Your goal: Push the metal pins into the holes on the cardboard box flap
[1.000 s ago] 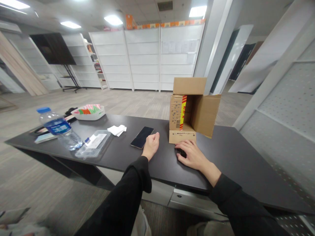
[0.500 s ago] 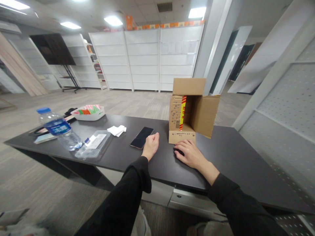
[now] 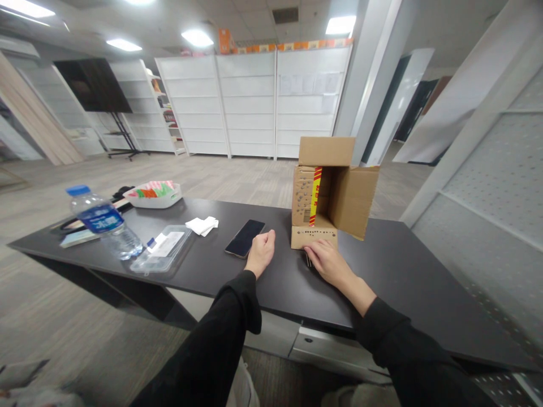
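Note:
My left hand (image 3: pixel 261 252) is a closed fist at the near right corner of a black smartphone (image 3: pixel 246 237); whatever the fist may hold is hidden. To its right, my right hand (image 3: pixel 327 260) is curled with the fingers pointing down, over a small dark object with thin pale lines (image 3: pixel 308 260). Most of that object is covered by the fingers, so its kind does not show. Just beyond the right hand stands an open cardboard box (image 3: pixel 303 195), its opening facing me, with the lower flap (image 3: pixel 314 236) reaching down to the fingertips.
On the dark desk (image 3: pixel 407 271), left of the phone, are folded white tissues (image 3: pixel 202 226), a clear plastic case (image 3: pixel 163 251) and a tilted water bottle (image 3: pixel 104 222). A white basket (image 3: pixel 169 198) stands at the back edge. A perforated panel (image 3: pixel 496 198) borders the right side.
My right hand's fingers have drawn together and curled, and pale lines now show on the dark object under them. My left fist stays in place.

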A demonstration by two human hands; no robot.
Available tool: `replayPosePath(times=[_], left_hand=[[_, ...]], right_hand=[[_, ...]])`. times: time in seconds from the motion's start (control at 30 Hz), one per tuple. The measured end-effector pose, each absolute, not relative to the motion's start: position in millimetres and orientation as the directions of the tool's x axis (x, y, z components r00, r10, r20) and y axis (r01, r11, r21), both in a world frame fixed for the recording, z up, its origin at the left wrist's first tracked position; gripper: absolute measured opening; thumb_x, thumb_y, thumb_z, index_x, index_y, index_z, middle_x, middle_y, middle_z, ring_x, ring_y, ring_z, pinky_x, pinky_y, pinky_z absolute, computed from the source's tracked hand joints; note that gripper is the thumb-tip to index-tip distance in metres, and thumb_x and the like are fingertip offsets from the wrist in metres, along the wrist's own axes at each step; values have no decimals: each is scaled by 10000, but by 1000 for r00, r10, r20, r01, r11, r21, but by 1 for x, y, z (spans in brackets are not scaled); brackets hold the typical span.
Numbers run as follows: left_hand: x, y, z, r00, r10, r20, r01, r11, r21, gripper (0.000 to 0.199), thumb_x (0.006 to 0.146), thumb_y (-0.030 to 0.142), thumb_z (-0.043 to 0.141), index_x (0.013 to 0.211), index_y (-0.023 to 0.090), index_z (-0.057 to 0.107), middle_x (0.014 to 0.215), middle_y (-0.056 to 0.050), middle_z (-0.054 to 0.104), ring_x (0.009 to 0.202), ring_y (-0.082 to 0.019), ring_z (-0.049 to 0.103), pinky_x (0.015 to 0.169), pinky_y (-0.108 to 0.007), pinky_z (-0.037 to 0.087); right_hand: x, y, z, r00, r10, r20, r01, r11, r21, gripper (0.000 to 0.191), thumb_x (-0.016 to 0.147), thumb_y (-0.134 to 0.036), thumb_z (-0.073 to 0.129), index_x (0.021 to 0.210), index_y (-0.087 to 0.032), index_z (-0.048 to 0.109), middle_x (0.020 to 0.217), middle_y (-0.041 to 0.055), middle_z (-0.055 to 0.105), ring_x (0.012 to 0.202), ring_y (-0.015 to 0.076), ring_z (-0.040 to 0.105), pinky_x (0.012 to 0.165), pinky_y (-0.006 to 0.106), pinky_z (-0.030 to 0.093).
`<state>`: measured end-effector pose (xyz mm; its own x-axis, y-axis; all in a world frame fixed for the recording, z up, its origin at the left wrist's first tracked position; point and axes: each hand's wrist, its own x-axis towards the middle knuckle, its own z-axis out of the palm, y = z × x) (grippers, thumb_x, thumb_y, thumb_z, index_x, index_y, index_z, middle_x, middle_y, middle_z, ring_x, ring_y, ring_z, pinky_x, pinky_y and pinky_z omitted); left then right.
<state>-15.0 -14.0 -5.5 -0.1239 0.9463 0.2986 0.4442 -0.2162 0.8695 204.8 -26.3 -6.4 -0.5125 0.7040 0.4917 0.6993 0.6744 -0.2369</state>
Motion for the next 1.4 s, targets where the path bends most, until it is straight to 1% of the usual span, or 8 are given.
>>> replayPosePath(times=[0.1,0.2,0.3,0.43,0.63,0.97,1.2,1.4], left_hand=[[-16,-14,-6,-120,947,298,452,-215,866,479,902,551,347,593,216,200,564,51,207,555,-88,216,547,-281,160],[-16,-13,-7,-119,946,301,453,-218,864,476,907,544,340,592,215,200,564,51,205,554,-87,216,547,-279,163],[-16,-12,-8,-120,945,303,454,-219,863,477,906,541,343,590,214,200,567,49,208,555,-86,220,547,-278,167],[-16,-12,-9,-121,945,304,446,-222,867,478,903,541,349,589,213,201,562,49,208,553,-85,219,547,-280,162],[-16,-12,-8,-124,943,310,431,-230,872,474,897,534,361,585,214,202,562,48,205,556,-87,209,546,-283,154],[-15,-14,-6,-126,944,304,441,-221,870,476,901,537,361,589,216,198,565,47,199,563,-91,210,549,-284,154],[-16,-15,-5,-123,944,306,446,-223,867,475,904,537,356,594,215,194,569,46,202,562,-91,215,550,-284,161],[-16,-14,-5,-120,945,304,450,-221,865,469,909,530,353,598,215,196,573,46,206,562,-91,221,550,-283,162]], right_hand=[[204,-18,-9,-386,724,571,666,647,-371,336,1010,-338,343,984,-200,649,971,99,710,938,242,637,869,397,476],[200,-8,-9,-257,748,612,627,611,-484,332,1003,-374,357,967,-206,641,974,97,721,930,245,662,855,391,498],[196,-1,-7,-167,760,628,604,582,-544,336,997,-404,363,955,-211,636,948,92,724,898,244,674,826,378,506],[192,5,-7,-67,770,634,615,532,-581,354,995,-424,355,973,-203,631,922,97,719,850,245,672,790,378,505],[189,10,-9,-26,734,679,635,537,-556,368,996,-430,344,991,-203,633,949,101,718,880,246,666,824,397,500],[190,15,-16,-80,715,695,661,560,-500,378,1006,-411,327,1039,-198,638,1015,115,707,971,257,650,886,424,485],[191,18,-21,-105,708,698,687,559,-464,387,1010,-410,320,1047,-197,642,1023,119,708,968,260,648,884,423,481],[191,18,-22,-140,700,700,739,544,-396,359,1007,-374,342,1024,-193,651,1006,113,706,968,263,632,879,412,448]])
